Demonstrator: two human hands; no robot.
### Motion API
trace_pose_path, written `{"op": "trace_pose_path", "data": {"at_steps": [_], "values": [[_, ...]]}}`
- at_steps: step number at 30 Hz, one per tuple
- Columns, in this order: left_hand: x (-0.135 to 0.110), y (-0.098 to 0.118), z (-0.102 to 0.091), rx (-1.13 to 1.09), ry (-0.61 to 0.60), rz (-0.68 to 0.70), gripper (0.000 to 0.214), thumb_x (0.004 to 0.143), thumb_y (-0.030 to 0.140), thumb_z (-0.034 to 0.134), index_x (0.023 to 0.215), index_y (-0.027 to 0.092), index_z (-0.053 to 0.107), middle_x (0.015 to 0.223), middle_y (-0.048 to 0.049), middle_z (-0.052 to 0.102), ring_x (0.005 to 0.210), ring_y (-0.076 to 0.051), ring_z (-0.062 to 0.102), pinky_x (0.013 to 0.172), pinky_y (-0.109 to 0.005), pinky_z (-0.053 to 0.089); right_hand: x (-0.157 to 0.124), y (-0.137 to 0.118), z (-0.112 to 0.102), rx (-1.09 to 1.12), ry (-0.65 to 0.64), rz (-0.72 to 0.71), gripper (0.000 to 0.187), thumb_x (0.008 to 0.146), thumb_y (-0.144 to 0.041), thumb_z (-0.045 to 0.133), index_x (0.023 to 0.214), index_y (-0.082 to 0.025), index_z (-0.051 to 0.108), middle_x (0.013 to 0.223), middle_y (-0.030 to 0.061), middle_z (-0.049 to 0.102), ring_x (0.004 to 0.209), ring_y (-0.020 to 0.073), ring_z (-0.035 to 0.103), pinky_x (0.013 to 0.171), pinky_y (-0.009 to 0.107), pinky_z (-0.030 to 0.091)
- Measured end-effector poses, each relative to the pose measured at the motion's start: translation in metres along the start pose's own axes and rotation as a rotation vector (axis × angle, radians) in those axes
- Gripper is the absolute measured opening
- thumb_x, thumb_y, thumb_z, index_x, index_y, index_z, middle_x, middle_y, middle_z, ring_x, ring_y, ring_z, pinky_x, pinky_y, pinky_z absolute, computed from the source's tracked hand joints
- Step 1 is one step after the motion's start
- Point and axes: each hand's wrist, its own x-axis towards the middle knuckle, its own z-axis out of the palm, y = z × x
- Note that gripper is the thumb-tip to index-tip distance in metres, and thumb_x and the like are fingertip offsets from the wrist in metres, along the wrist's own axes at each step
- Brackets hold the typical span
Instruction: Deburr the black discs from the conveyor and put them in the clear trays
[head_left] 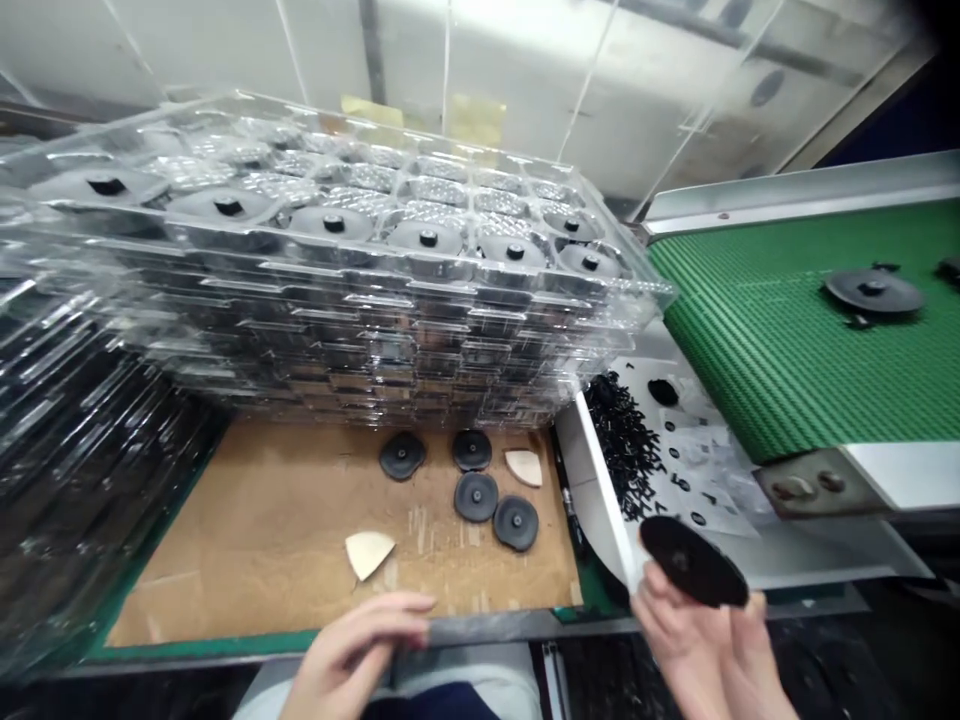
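Observation:
My right hand (697, 630) grips a round black disc (694, 562) by its edges, tilted, just in front of the white bin's corner. My left hand (367, 645) hangs at the table's front edge with its fingers loosely stretched and nothing visible in them. Beyond it, on brown cardboard (262, 520), lies a cream rounded-triangle piece (369, 553). Several dark discs with small centre knobs, one of them a disc (475, 497) in the middle, lie farther back. Beside them is a second cream piece (523, 466).
A tall stack of clear plastic trays (420, 300) stands at the back, its top tray holding several dark discs. On the right, a white bin (600, 470) contains many small black parts. A green conveyor belt (780, 330) carries another disc (874, 290).

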Motion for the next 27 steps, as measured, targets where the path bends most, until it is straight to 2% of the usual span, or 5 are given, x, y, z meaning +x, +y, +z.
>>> {"op": "trace_pose_path", "data": {"at_steps": [6,10,17,22,27], "values": [[0.042,0.047,0.007,-0.584,-0.465,-0.182,0.048,0.081,0.053,0.061,0.121,0.028,0.062,0.124,-0.0084,0.067,0.118,-0.024,0.059,0.102,-0.039,0.044,-0.047,0.042,0.08,0.688,-0.692,0.829,0.054,0.061,-0.061,0.078,0.082,-0.011,0.07,0.058,-0.0072,0.043,0.041,0.0005,0.018,0.041,0.015,0.023],[0.031,0.04,-0.012,-0.756,-0.631,-0.281,0.051,0.074,0.048,0.071,0.12,0.026,0.064,0.12,-0.0065,0.069,0.112,-0.019,0.062,0.095,-0.027,0.043,-0.057,0.055,0.117,0.716,-0.789,0.982,0.045,0.066,-0.053,0.079,0.076,-0.01,0.067,0.058,-0.0058,0.051,0.04,0.0003,0.019,0.042,0.014,0.022],[0.004,0.001,-0.051,-0.915,-0.556,-0.321,0.062,0.064,0.031,0.083,0.122,0.022,0.062,0.106,-0.0057,0.072,0.101,-0.018,0.065,0.088,-0.025,0.045,-0.067,0.074,0.157,0.562,-0.744,1.143,0.049,0.067,-0.056,0.076,0.074,-0.009,0.065,0.06,0.0005,0.062,0.038,0.0025,0.038,0.04,0.017,0.028],[-0.012,-0.011,-0.071,-1.039,-0.413,-0.34,0.056,0.064,0.035,0.083,0.114,0.019,0.066,0.109,-0.007,0.071,0.099,-0.018,0.066,0.089,-0.026,0.047,-0.073,0.089,0.178,0.265,-0.807,1.026,0.073,0.077,-0.076,0.047,0.083,-0.007,0.069,0.059,0.0043,0.064,0.035,0.0057,0.046,0.037,0.018,0.034],[-0.026,-0.019,-0.084,-1.244,-0.054,-0.358,0.053,0.073,0.048,0.072,0.12,0.027,0.059,0.119,-0.0064,0.068,0.106,-0.022,0.064,0.092,-0.035,0.049,-0.048,0.101,0.179,-0.573,-0.678,0.138,0.065,0.089,-0.066,0.036,0.09,-0.013,0.074,0.065,0.0079,0.066,0.044,0.0125,0.055,0.045,0.025,0.047]]}}
